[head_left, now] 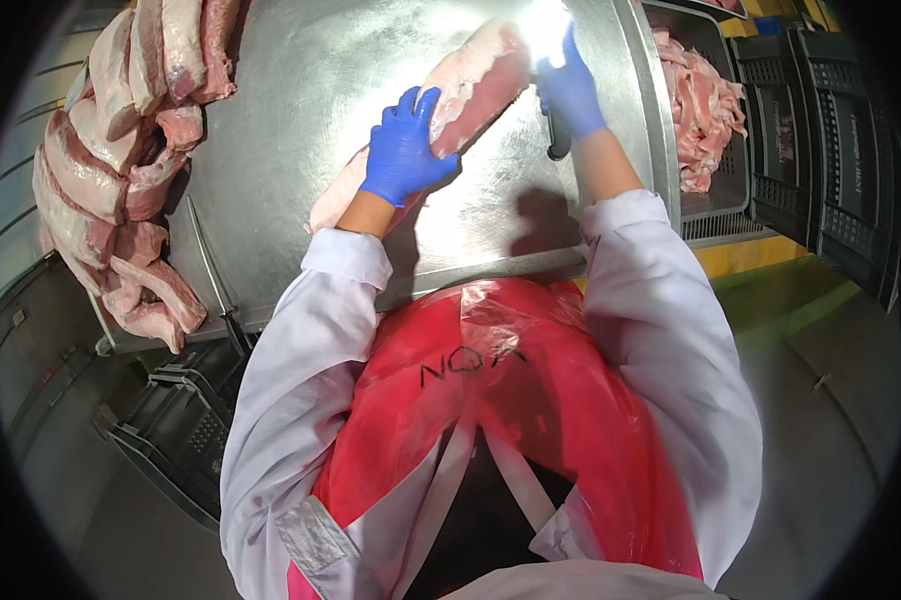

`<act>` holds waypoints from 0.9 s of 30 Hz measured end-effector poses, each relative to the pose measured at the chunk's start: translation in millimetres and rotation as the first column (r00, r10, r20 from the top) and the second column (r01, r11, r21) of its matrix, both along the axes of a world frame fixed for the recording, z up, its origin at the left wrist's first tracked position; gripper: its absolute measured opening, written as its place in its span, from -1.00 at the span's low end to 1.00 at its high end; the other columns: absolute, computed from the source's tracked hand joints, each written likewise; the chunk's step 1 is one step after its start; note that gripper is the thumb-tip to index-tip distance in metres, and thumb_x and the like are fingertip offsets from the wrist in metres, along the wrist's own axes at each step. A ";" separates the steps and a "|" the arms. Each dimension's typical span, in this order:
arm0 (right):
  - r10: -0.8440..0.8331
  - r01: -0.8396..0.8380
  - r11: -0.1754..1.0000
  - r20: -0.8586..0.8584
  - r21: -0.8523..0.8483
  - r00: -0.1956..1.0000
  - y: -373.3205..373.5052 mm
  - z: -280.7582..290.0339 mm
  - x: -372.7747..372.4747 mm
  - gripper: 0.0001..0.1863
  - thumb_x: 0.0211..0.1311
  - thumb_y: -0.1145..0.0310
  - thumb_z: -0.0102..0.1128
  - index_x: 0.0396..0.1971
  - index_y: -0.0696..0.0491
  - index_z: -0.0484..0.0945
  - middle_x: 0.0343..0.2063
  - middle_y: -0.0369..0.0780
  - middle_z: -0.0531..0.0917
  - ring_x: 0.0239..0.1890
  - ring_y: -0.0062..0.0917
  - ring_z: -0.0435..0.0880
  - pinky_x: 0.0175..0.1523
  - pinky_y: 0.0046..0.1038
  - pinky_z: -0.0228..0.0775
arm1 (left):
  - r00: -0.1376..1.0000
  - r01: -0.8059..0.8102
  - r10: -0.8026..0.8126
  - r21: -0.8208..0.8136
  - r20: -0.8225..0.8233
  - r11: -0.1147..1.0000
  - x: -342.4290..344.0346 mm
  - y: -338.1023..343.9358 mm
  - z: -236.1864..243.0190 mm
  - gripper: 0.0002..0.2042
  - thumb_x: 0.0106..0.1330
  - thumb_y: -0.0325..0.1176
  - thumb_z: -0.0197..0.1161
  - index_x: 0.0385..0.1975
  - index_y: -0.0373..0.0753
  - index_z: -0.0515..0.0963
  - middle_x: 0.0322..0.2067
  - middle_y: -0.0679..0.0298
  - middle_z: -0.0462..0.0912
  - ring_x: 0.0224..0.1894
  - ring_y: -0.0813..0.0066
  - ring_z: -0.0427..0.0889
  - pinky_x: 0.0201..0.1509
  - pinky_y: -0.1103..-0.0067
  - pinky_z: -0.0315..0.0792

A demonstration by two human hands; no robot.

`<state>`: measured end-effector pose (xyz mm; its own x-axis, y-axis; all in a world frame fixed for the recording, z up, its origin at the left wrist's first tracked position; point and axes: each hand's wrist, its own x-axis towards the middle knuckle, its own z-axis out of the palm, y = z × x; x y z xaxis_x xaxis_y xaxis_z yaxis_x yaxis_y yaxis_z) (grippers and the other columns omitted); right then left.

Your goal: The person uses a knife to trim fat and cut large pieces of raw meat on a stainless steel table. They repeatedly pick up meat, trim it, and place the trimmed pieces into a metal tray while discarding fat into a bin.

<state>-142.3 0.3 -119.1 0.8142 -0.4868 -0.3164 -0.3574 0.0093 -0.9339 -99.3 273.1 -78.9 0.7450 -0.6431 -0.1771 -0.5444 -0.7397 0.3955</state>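
My left hand [401, 152], in a blue glove, grips a long pale-pink piece of meat [481, 95] lying diagonally on the steel table [261, 120], its fingers over the top and thumb along the side. Near the far end of that piece, my blue-gloved right hand [571, 90] is closed on a black-handled tool [558, 138], apparently a knife; its working end is lost in bright glare.
Large meat pieces [111, 190] pile along the table's left. A long steel rod with a dark handle [233, 325] rests beside them. At right, a tray [701, 200] holds meat trimmings [701, 110], beside dark crates [831, 160]. Another crate [171, 430] stands below left.
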 end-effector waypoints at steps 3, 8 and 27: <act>0.067 -0.071 0.997 -0.103 -0.034 0.992 3.2 -6.8 -9.0 -0.10 0.35 0.38 0.13 0.57 -0.34 -0.12 -0.58 -0.21 0.61 -0.60 -0.57 0.58 -0.53 -0.47 0.50 | 1.000 0.021 -0.021 -0.016 -0.013 1.000 2.5 -3.8 0.1 -0.06 -0.08 -0.07 0.49 0.39 -0.13 0.23 0.36 -0.03 0.28 0.20 -0.14 0.44 0.24 0.14 0.43; 0.132 -0.131 0.991 -0.114 0.011 0.985 37.0 0.6 -48.3 -0.12 0.36 0.38 0.11 0.58 -0.31 -0.11 -0.54 -0.20 0.65 -0.62 -0.57 0.57 -0.49 -0.46 0.50 | 0.999 0.041 -0.038 -0.088 0.032 0.995 7.2 3.4 -15.3 -0.12 -0.08 -0.08 0.46 0.32 -0.20 0.26 0.28 -0.01 0.36 0.14 -0.10 0.48 0.17 0.15 0.45; 0.357 -0.333 0.932 -0.208 0.140 0.911 36.9 71.6 -210.0 -0.16 0.34 0.35 0.13 0.57 -0.24 -0.03 -0.52 -0.25 0.64 -0.51 -0.60 0.57 -0.25 -0.45 0.52 | 0.997 0.074 -0.076 -0.058 -0.031 0.996 19.1 -3.4 1.1 -0.22 -0.11 -0.06 0.51 0.16 -0.25 0.40 0.15 0.04 0.48 0.11 -0.09 0.47 0.15 0.15 0.45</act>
<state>-352.4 37.2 -47.5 0.8267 -0.1449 -0.5437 -0.5562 -0.0645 -0.8286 -80.2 269.7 -77.8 0.6884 -0.7070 -0.1623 -0.5838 -0.6728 0.4546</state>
